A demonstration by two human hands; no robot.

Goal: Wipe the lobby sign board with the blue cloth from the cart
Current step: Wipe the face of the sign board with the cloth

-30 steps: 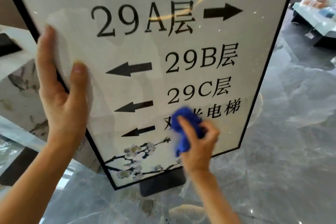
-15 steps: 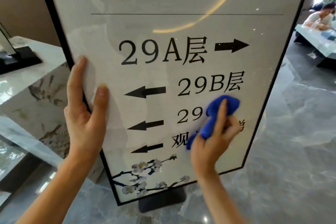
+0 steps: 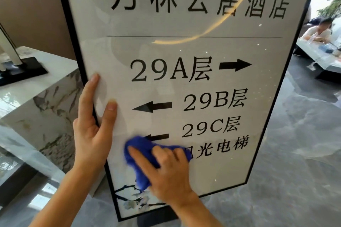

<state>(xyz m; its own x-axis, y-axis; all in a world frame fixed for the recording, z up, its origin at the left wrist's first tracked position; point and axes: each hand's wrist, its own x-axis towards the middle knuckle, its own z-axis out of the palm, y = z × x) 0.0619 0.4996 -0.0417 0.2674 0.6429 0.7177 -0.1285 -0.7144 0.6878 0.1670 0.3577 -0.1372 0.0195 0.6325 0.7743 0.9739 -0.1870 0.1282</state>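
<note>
Wiping in progress: right hand (image 3: 169, 177) presses the bunched blue cloth (image 3: 136, 155) against the lower left face of the lobby sign board (image 3: 184, 86), fingers curled over it. Left hand (image 3: 92, 127) clasps the frame edge. Overlapping strokes with firm bracing should prevent streaks.

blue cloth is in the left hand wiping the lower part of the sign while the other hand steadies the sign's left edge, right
Not quite. In the head view the blue cloth is in the right hand, wiping the lower part of the sign board. It is the left hand that steadies the sign's left edge, thumb on the face and fingers behind the frame.
</note>
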